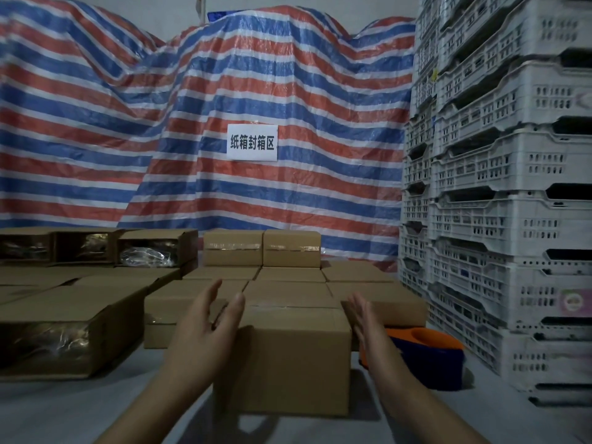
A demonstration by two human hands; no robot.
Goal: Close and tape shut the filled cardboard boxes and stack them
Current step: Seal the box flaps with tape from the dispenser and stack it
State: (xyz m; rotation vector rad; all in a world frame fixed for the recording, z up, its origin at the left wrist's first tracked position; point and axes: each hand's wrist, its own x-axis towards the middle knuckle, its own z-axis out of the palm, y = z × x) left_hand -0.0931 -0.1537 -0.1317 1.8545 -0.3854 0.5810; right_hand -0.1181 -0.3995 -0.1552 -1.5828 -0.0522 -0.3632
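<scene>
1. The left hand point(205, 318) covers the near box's point(288, 357) left top corner, so contact there can't be judged.
2. The tape dispenser point(429, 357) is half hidden behind the right hand point(368, 318) and that box.
3. The open box point(57, 334) at left runs off the frame edge, its plastic-wrapped contents too dark to identify.
4. The plastic crates point(512, 193) are cut off at right.
</scene>
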